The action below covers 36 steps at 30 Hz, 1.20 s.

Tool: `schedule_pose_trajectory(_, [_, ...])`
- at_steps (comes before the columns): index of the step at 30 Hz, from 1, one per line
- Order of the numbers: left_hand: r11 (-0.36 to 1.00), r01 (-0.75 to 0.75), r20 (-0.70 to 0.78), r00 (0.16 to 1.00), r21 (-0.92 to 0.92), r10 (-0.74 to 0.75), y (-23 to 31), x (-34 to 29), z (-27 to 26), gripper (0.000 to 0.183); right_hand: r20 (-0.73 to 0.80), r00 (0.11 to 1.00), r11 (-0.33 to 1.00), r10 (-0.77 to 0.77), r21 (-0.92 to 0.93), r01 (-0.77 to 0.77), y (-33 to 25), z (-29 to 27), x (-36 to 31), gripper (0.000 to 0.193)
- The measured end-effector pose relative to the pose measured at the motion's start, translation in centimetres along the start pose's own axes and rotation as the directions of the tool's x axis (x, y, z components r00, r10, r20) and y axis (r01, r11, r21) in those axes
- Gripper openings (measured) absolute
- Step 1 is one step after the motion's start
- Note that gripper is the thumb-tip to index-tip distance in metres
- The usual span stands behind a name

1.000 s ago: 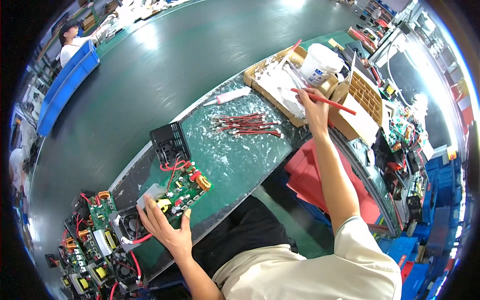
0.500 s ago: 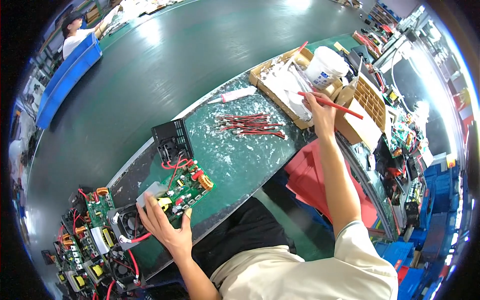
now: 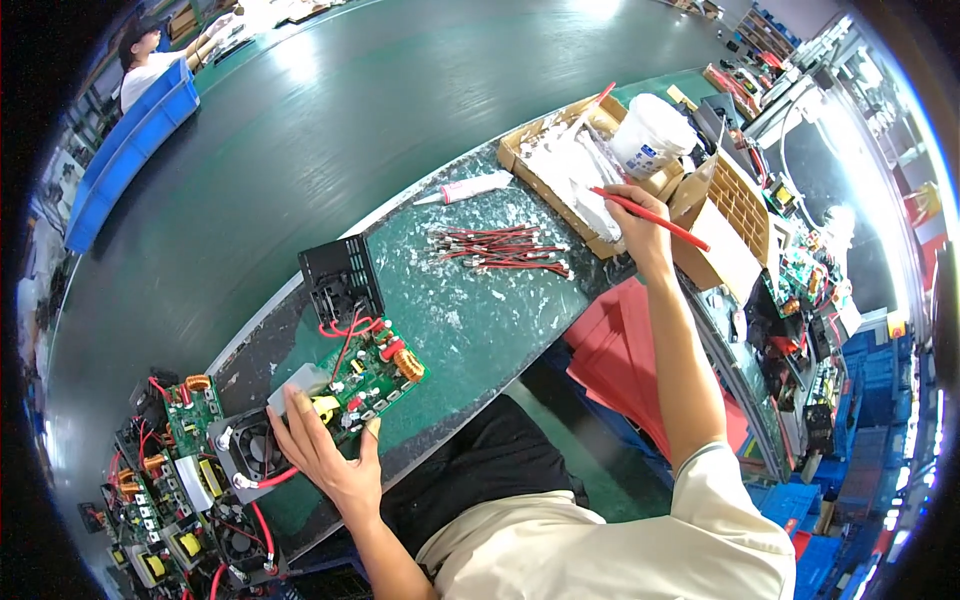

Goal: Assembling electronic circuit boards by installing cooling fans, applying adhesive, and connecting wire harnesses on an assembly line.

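Fingers of the right hand (image 3: pixel 645 232) pinch a red stick (image 3: pixel 680 232) above white paste (image 3: pixel 568 162) in the shallow carton (image 3: pixel 560 210); it looks light and stiff, best held mid-shaft. Those of the left hand (image 3: pixel 338 472) spread across the green circuit board (image 3: pixel 376 376) on the worktop (image 3: pixel 480 330), probably rigid but fragile, safest taken by its edges.

Wearer's hands (image 3: pixel 325 465), two; held red stick (image 3: pixel 682 232), one; white tub (image 3: pixel 650 138), one; tube (image 3: pixel 478 188), one; partitioned box (image 3: pixel 692 254), one.
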State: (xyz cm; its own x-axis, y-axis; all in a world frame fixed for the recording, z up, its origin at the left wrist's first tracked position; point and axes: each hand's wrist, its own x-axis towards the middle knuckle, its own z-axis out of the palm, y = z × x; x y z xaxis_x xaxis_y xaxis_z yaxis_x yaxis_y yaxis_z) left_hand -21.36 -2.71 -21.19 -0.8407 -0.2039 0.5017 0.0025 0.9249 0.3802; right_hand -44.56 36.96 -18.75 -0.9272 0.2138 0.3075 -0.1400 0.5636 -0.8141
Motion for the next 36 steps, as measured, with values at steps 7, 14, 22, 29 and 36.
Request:
schedule_pose_trajectory(7, [0.999,0.021,0.014,1.0,0.025,-0.022,-0.1,-0.4,0.0,0.094,-0.016,0.997,0.98,0.072,0.187,-0.068,-2.4,-1.4,0.9,0.026])
schedule_pose_trajectory(14, [0.999,0.033,0.011,0.999,0.023,-0.033,-0.7,-0.9,-0.5,0.092,-0.118,0.982,0.87,0.145,0.487,-0.07,-1.9,0.3,0.6,0.024])
schedule_pose_trajectory(22, [0.999,0.023,0.03,0.999,0.034,-0.024,0.5,0.2,-0.7,0.104,0.465,0.867,0.815,-0.178,0.563,-0.135,-14.8,1.7,-12.5,0.016])
schedule_pose_trajectory(29, [0.999,0.018,-0.011,1.0,0.04,-0.018,0.0,-0.4,-0.1,0.114,0.676,0.665,0.883,-0.317,0.466,-0.053,-17.5,4.1,-15.9,0.016])
schedule_pose_trajectory(36, [0.998,0.015,-0.031,0.999,0.062,-0.013,-0.1,-0.5,0.2,0.115,0.596,0.587,0.836,-0.548,0.359,0.416,-17.6,4.9,-16.3,0.017])
